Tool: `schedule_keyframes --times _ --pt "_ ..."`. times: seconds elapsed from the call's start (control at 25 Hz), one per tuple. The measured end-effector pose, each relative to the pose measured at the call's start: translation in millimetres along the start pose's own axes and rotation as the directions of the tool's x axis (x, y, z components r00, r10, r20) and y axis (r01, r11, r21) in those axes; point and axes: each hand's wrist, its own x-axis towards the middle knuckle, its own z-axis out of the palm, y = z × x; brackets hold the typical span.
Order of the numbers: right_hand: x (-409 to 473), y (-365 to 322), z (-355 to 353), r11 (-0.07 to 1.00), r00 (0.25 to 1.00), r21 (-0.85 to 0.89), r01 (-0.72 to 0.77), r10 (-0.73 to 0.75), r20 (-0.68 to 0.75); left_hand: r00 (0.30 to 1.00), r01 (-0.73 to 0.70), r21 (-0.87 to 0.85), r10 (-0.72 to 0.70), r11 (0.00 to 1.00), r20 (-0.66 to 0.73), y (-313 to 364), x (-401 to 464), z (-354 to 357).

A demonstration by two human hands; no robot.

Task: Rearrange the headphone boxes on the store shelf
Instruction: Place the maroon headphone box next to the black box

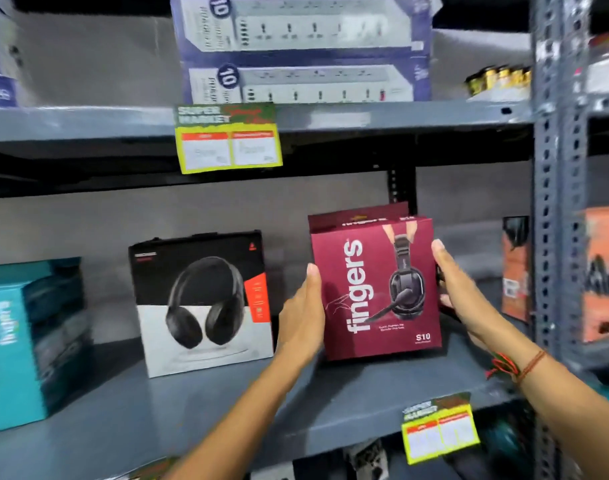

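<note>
At the far left of the grey shelf (130,407) stands a teal box (29,341), turned at an angle so a corner faces out. Next to it, well apart, a black-and-white headphone box (202,303) sits upright with its printed face to the aisle, slightly skewed, the way stock is fronted for shoppers.

The left hand (305,310) comes next, flat against the left edge of the maroon headphone box (377,285), fingers pointing up. The right hand (452,289) presses the opposite edge, its fingers wrapping behind the box. Both grips are thus closed on the maroon box from either side, squeezing it between the palms, which likely keeps its face square to the front while it is steered. The box sits between the hands, tilted a little, its lower edge at or just above the shelf; motion blur makes it hard to say whether it rests there. A second maroon box (358,216) stands directly behind it, so the held one seems meant to front that stack.

Further right, beyond the right wrist, an orange-and-black box (514,271) stands beside the perforated upright post (555,202).
</note>
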Motion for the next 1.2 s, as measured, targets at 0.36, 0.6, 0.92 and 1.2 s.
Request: schedule_keyframes --times 0.36,0.6,0.92,1.2 --pt "39.1 46.8 -38.3 0.996 0.996 0.051 -0.077 0.075 0.040 0.999 0.025 -0.018 -0.024 1.000 0.038 -17.8 28.6 64.6" --pt "60.6 71.5 -33.6 0.985 0.990 0.128 -0.119 0.107 0.097 0.992 -0.066 0.007 0.064 0.998 0.107 -32.6 35.8 69.2" --pt "83.0 94.8 -36.4 0.902 0.971 0.360 -0.237 0.211 0.111 0.961 0.267 -0.386 -0.212 0.883 0.178 -92.4 91.7 95.1" --pt "76.6 104.7 -38.4 0.919 0.951 0.361 -0.156 0.042 0.305 0.977 0.120 -0.184 -0.084 0.975 0.195 -61.2 69.1 76.2"
